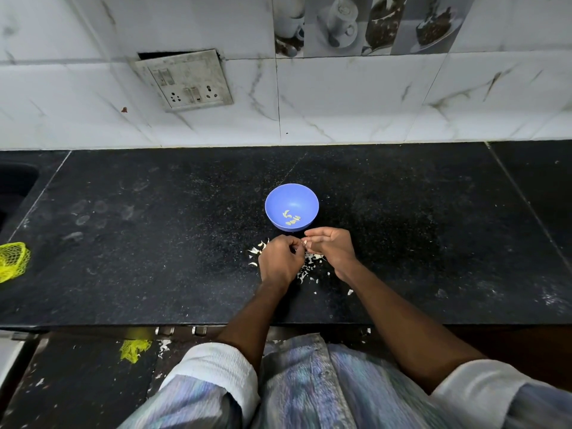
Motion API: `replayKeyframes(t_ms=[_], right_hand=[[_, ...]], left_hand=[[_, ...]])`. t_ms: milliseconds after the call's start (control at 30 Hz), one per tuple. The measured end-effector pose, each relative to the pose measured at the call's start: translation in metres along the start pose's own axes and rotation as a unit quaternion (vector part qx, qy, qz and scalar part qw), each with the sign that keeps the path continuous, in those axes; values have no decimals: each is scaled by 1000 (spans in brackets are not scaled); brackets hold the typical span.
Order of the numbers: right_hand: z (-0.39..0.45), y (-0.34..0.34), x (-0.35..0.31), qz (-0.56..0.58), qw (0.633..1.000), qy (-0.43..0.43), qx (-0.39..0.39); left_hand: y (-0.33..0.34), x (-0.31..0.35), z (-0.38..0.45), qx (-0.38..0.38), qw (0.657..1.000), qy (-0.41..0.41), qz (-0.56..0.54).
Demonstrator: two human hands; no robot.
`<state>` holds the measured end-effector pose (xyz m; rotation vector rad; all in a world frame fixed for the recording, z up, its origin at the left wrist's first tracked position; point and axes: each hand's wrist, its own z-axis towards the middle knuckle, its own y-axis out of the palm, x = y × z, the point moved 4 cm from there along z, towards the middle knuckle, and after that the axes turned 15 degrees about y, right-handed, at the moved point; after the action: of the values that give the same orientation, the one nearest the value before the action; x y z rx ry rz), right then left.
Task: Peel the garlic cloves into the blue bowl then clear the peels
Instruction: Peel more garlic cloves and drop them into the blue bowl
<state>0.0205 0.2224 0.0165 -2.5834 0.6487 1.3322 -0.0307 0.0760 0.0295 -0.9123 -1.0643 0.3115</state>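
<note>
Hovering just before the blue bowl (291,199), left hand (280,261) and right hand (332,244) (fingers curled) pinch one garlic clove (304,242).

Blue bowl (291,199) — smooth plastic; counter (154,227) — speckled stone.

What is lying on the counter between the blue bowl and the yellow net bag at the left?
In the head view, only bare dark counter separates the blue bowl from the yellow net bag.
</note>
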Motion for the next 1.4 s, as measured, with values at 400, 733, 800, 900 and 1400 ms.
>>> replayKeyframes(t_ms=[400, 733, 800, 900, 1400], right_hand=[[-2, 3, -2, -11, 1000, -4, 16], [3, 0, 1, -24, 999, -3, 22], [4, 0, 1, -36, 999, -6, 23], [6, 2, 2, -37, 999, -5, 25], [4, 1, 3, -14, 1000, 15, 3]], left_hand=[[3, 0, 0, -11, 1000, 5, -6], [1, 2, 0, -6, 999, 32, 6], [2, 2, 0, -8, 1000, 22, -4], [3, 0, 1, -6, 1000, -2, -30], [4, -1, 0, 3, 1000, 7, -11]])
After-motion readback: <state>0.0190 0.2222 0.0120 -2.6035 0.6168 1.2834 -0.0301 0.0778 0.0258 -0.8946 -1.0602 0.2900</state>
